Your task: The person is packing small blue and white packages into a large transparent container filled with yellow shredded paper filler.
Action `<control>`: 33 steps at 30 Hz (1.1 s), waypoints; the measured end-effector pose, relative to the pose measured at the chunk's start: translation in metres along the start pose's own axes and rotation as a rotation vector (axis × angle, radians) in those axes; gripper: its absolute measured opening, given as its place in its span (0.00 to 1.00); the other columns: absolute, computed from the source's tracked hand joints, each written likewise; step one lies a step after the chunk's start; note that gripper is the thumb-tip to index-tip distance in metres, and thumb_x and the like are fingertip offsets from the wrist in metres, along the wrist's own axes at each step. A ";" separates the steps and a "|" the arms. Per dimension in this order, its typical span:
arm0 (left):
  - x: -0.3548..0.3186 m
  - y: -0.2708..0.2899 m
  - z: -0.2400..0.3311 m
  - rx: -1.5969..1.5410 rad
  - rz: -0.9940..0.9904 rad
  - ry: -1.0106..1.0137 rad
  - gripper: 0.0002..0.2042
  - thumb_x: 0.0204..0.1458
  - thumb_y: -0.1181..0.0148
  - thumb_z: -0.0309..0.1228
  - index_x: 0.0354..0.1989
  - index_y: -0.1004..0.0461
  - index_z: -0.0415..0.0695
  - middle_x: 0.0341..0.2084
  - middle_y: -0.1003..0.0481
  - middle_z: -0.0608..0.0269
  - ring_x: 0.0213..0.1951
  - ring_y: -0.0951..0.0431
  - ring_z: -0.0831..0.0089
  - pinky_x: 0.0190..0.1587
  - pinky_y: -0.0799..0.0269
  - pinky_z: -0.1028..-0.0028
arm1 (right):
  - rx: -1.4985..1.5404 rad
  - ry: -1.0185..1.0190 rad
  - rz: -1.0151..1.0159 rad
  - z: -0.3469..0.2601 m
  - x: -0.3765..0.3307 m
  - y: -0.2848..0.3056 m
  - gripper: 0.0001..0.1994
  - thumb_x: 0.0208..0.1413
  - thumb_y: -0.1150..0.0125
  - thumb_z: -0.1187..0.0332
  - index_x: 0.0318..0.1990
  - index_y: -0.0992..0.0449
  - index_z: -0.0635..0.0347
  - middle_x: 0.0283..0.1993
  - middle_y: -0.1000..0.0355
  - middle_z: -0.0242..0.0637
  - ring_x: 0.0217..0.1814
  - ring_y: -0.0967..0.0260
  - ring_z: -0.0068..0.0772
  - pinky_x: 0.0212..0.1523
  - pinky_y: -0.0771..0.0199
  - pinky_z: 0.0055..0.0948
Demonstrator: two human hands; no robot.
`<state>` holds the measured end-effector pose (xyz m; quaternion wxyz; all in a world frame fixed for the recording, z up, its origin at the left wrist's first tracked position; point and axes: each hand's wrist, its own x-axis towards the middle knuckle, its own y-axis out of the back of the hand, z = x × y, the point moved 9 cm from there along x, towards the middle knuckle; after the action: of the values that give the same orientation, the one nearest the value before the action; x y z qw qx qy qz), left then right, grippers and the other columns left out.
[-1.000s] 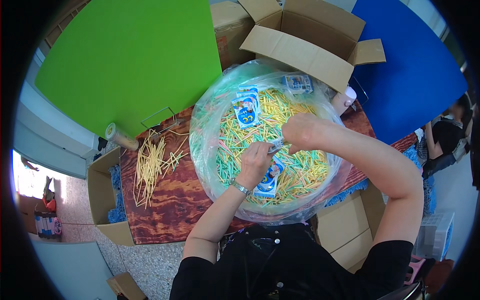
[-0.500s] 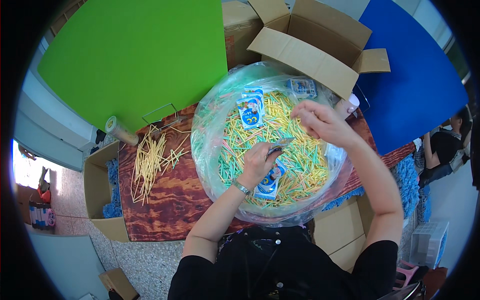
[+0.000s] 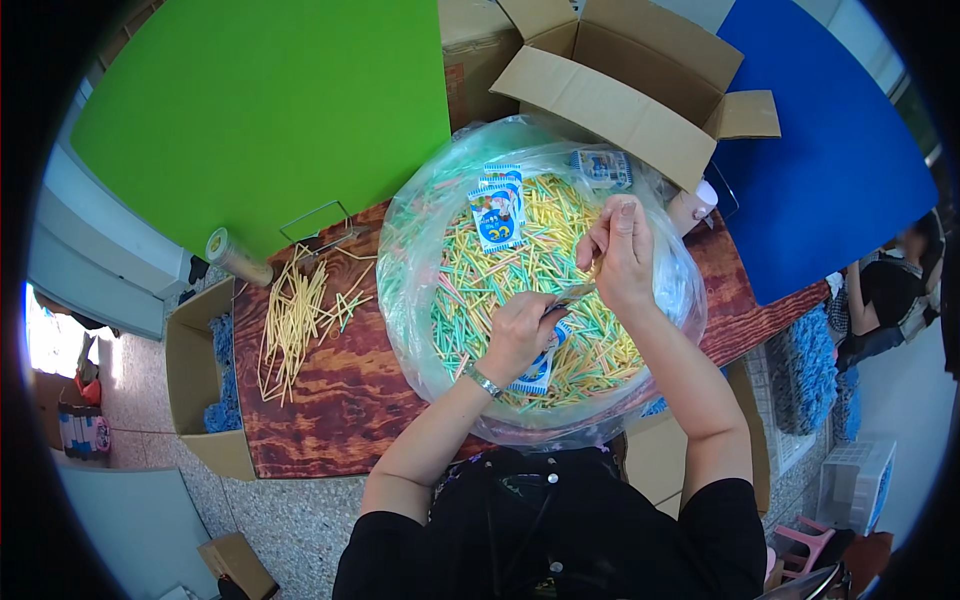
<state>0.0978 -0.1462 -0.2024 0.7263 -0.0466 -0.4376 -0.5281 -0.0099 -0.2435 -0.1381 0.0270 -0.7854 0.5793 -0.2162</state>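
Over the clear bag (image 3: 400, 290) of coloured sticks (image 3: 470, 290): right hand (image 3: 622, 250) at 1 o'clock pinching a few, left hand (image 3: 520, 330) closed on a small bundle; gathering underway, probably adding sticks next.

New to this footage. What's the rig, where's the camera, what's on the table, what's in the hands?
There is no machine here: a person works with two bare hands. The single round picture comes from a fisheye camera on the person's head, looking down, so straight edges bend near the rim. On the reddish-brown wooden table sits a large clear plastic bag full of thin yellow, green and pink sticks, with small blue-and-white packets on top. A loose pile of pale yellow sticks lies to its left. The left hand and right hand are over the bag, pinching a few sticks between them.
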 end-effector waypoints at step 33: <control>0.010 0.006 0.011 0.008 -0.049 0.067 0.09 0.44 0.32 0.27 0.31 0.27 0.40 0.23 0.26 0.57 0.27 0.23 0.61 0.28 0.29 0.65 | -0.450 0.315 -0.264 -0.016 -0.017 -0.019 0.12 0.70 0.70 0.58 0.41 0.45 0.56 0.40 0.22 0.46 0.50 0.29 0.36 0.63 0.45 0.45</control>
<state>0.0964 -0.1451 -0.1866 0.7275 -0.0154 -0.4160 -0.5453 -0.0024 -0.2182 -0.1231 -0.2661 -0.7971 0.5025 -0.2034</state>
